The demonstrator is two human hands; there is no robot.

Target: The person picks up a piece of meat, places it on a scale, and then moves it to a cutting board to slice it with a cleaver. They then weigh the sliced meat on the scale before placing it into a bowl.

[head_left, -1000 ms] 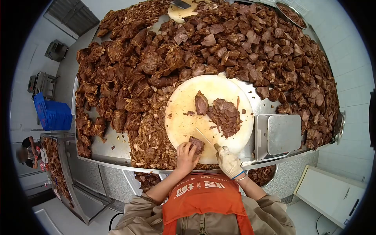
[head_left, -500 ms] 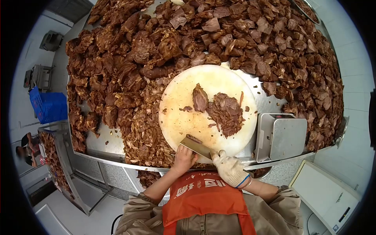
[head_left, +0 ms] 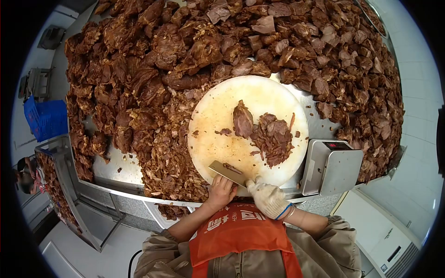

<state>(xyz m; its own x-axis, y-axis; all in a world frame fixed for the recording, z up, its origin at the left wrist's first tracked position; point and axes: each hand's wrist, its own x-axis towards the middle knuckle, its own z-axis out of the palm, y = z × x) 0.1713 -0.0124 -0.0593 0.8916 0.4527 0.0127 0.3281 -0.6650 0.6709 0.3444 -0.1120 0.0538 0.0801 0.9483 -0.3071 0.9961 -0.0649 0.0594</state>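
Note:
My right hand (head_left: 270,198), in a white knit glove, grips a cleaver (head_left: 238,180) by its handle at the near edge of a round white cutting board (head_left: 208,116). The blade lies tilted, with a small strip of meat (head_left: 232,168) against its face. My bare left hand (head_left: 221,191) has its fingers bent together at the blade's near edge; what the fingertips hold, if anything, is hidden. Farther up the board lie a whole chunk of brown cooked meat (head_left: 242,119) and a heap of sliced meat (head_left: 273,139).
Large brown meat chunks (head_left: 167,46) cover the metal table around the board. Shredded meat (head_left: 171,157) is piled at the left. A scale (head_left: 340,171) stands right of the board. At far left are a blue crate (head_left: 48,118) and another person (head_left: 28,176) by a meat-filled tray.
The blade has tipped flatter, showing more of its face, and both hands have shifted slightly. The whole view has moved a little, while the meat on the board stays put.

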